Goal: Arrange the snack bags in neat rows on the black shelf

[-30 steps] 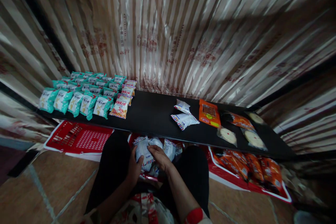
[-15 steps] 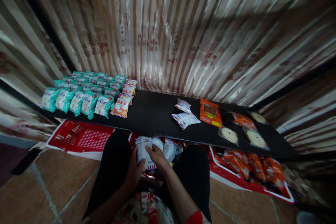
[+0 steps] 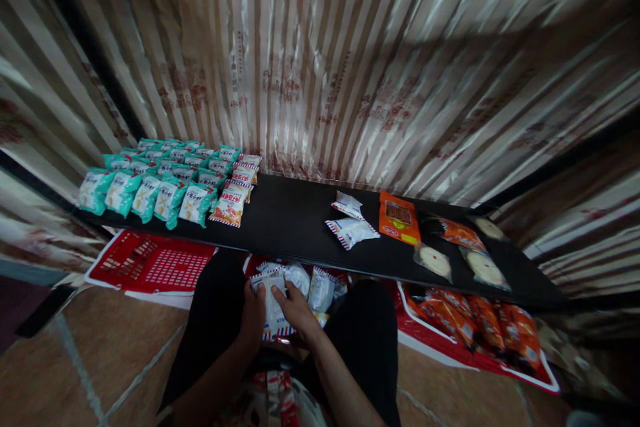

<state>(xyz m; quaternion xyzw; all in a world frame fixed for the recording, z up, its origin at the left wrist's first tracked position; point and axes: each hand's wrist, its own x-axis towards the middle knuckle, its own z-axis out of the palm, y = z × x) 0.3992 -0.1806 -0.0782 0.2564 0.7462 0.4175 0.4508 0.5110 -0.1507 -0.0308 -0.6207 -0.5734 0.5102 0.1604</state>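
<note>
Between my knees, both hands are closed on a white snack packet point(image 3: 274, 303) with a red and blue striped edge. My left hand point(image 3: 254, 317) grips its left side. My right hand point(image 3: 295, 307) lies over its right side with fingers curled on it. More white packets point(image 3: 320, 288) lie in a red basket just beyond my hands, under the front edge of a black shelf point(image 3: 295, 220).
On the shelf lie rows of teal packets point(image 3: 150, 180), orange-and-white packets point(image 3: 235, 193), two white packets point(image 3: 350, 223), an orange packet point(image 3: 399, 217) and round cakes point(image 3: 434, 259). A red basket point(image 3: 150, 267) sits on the floor at left, another with orange packets point(image 3: 480, 327) at right. Striped curtain behind.
My hands have shifted slightly with the white packet, holding it a little lower and nearer to me. The view has tilted slightly.
</note>
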